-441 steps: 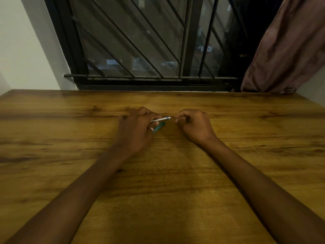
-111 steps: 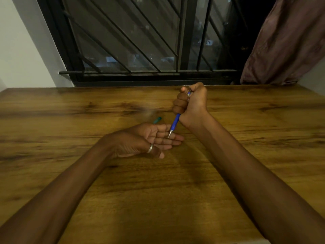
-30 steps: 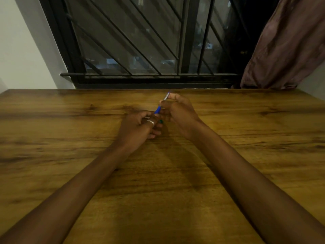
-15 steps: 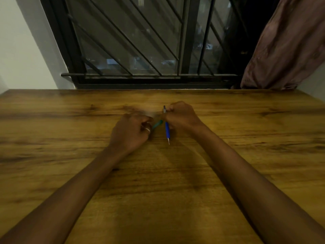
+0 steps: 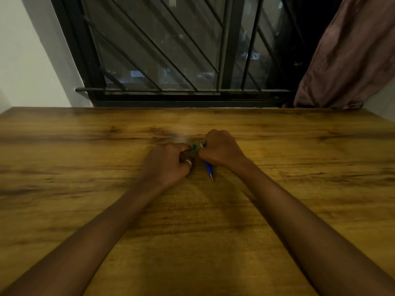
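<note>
My right hand (image 5: 221, 149) grips a blue pen (image 5: 208, 167) in a fist, its metal tip pointing toward me just above the wooden table (image 5: 85, 189). The pen's rear end sticks out above the fist. My left hand (image 5: 167, 165), with a ring on one finger, is curled beside it and pinches a small green pen part (image 5: 193, 148) between its fingertips. The two hands almost touch at the middle of the table. How much of the green part is hidden in the fingers I cannot tell.
The table's far edge meets a wall with a dark barred window (image 5: 171, 60). A brownish curtain (image 5: 352, 56) hangs at the back right, its hem reaching the table's far corner. A white wall (image 5: 25, 60) is at the left.
Over the last second my right hand turned the blue pen from tip-away to tip-toward-me and lowered it. My left hand took up the green part and moved it close to the pen.
</note>
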